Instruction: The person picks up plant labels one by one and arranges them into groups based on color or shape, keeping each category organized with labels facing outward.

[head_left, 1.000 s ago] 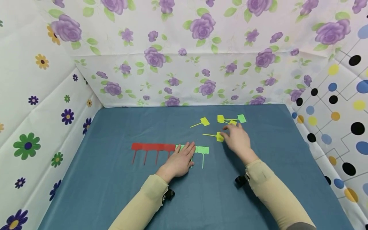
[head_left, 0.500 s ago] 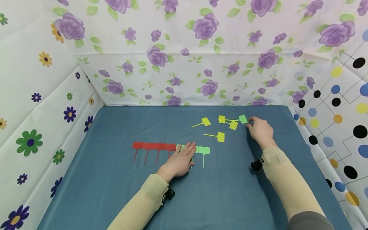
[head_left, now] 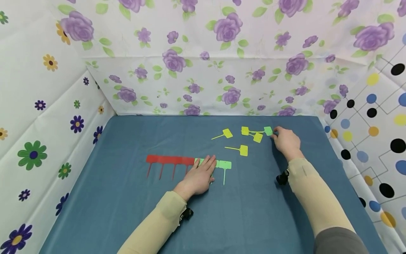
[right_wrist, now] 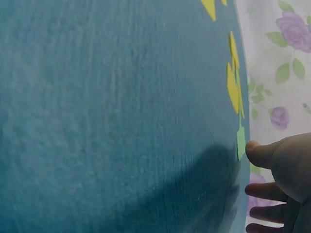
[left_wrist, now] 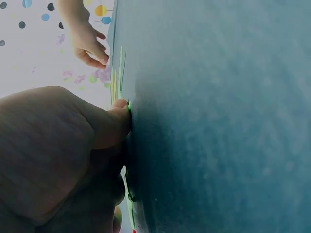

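My left hand (head_left: 197, 177) lies flat over the green T-shaped plant labels (head_left: 225, 164) and covers part of them. Those labels continue a straight row that begins with several red plant labels (head_left: 169, 159) on the left, stems toward me. At the back right, my right hand (head_left: 287, 141) hovers beside the head of a loose green plant label (head_left: 268, 131). In the right wrist view, the thumb (right_wrist: 260, 154) is right at that label's edge, and the other fingers are spread with nothing between them. Loose yellow plant labels (head_left: 243, 150) lie to its left.
One yellow plant label (head_left: 227, 133) lies apart at the back, stem leftward. Two others (head_left: 258, 137) overlap the loose green label's stem. A blue cloth (head_left: 111, 211) covers the table, with a flowered sheet (head_left: 142, 106) behind and patterned sheets at both sides.
My right hand has moved right, from over the yellow labels to beside the loose green one, uncovering the yellow heads. My left hand has stayed on the row.
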Action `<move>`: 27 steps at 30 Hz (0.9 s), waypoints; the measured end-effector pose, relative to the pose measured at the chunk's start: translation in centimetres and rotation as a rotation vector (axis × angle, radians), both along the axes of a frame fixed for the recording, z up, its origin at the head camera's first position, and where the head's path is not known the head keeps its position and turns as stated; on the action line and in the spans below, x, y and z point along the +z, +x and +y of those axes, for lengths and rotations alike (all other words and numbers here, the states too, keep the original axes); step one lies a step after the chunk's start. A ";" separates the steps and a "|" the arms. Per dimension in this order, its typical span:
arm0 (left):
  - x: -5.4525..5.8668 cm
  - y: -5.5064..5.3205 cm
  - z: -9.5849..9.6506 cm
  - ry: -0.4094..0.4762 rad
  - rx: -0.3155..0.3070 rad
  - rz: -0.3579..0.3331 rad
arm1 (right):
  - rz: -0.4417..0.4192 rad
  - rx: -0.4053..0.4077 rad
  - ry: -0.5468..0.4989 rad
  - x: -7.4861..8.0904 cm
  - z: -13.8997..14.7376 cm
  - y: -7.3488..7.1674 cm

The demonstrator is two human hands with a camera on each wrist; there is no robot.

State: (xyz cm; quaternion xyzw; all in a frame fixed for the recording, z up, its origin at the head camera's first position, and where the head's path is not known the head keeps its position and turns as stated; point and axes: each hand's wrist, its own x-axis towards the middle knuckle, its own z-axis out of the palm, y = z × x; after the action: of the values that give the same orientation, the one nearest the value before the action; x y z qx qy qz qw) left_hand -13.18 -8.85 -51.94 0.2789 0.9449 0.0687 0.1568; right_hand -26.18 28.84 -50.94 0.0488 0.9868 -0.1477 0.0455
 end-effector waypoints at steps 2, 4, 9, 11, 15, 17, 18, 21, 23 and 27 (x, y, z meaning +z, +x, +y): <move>0.1 0.0 0.1 0.000 0.000 -0.008 | -0.009 0.016 0.013 -0.1 0.1 -0.3; 0.3 0.1 0.1 -0.003 -0.002 -0.015 | -0.022 0.033 0.022 -0.1 0.2 -0.6; 0.5 0.2 0.1 0.001 -0.005 -0.023 | -0.054 0.103 0.033 -0.2 0.3 -1.6; 0.5 0.1 0.1 -0.001 -0.005 -0.024 | -0.051 0.139 0.043 -0.4 0.4 -1.9; 0.2 0.1 0.1 -0.008 -0.002 -0.024 | -0.077 0.173 0.072 -0.7 0.8 -2.7; 0.1 0.0 0.0 -0.009 0.000 -0.021 | -0.108 0.159 0.067 -0.8 1.0 -3.1; 0.1 0.0 0.0 -0.007 0.000 -0.022 | -0.125 0.149 0.065 -0.8 1.0 -3.2; 0.2 0.0 0.1 0.000 0.003 -0.023 | -0.159 0.112 0.046 -0.9 0.9 -3.6; 0.3 0.0 0.1 0.000 0.004 -0.026 | -0.163 0.090 0.037 -0.9 0.8 -3.8; 0.2 0.0 0.1 -0.003 0.007 -0.033 | -0.158 0.054 0.029 -0.6 0.3 -3.9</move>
State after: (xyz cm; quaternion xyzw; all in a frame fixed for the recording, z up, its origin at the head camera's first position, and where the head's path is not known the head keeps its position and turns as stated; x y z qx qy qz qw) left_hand -13.15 -8.71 -51.70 0.2743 0.9433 0.0724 0.1723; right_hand -30.09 29.16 -51.57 0.0345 0.9831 -0.1277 0.1266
